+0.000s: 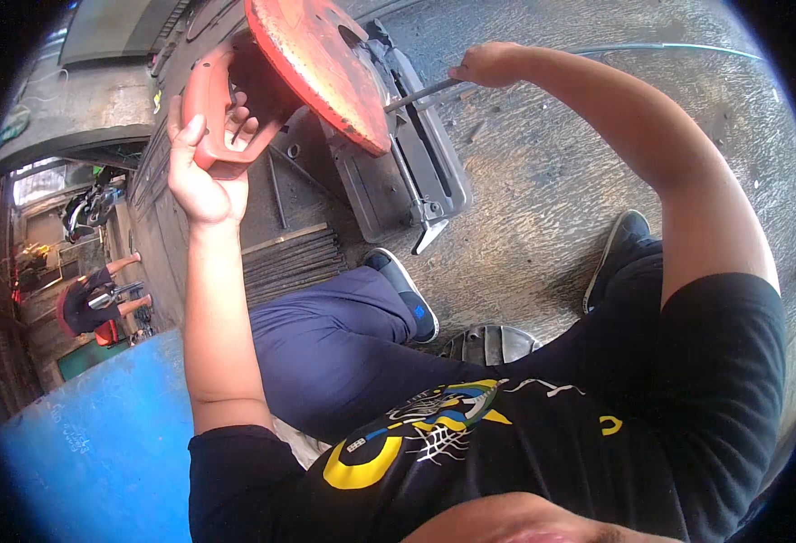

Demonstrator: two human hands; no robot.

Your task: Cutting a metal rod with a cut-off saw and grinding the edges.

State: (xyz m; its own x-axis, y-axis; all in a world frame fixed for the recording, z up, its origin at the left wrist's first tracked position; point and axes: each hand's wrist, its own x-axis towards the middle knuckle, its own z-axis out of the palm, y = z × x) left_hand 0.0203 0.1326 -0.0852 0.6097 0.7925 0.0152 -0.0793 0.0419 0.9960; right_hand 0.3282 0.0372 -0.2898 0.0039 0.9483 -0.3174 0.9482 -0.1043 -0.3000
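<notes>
A chop saw with a worn orange blade guard (pixel 321 68) stands on the floor ahead of me. Its dark grey base (pixel 371 185) carries a clamp with a long screw. My left hand (pixel 206 181) is wrapped round the saw's orange loop handle (pixel 200 95), with fingertips showing inside the loop. To the right of the saw, my right hand (pixel 493 65) is closed on a grey metal rod (pixel 427 93). The rod's far end lies at the clamp, partly beneath the guard. I cannot tell whether the blade touches it.
Several dark metal bars (pixel 294 262) lie bundled left of the base. A thin bluish line (pixel 615 47) stretches right from behind my right forearm. Near my left elbow is a large blue surface (pixel 108 434). Another person (pixel 90 303) is at the far left.
</notes>
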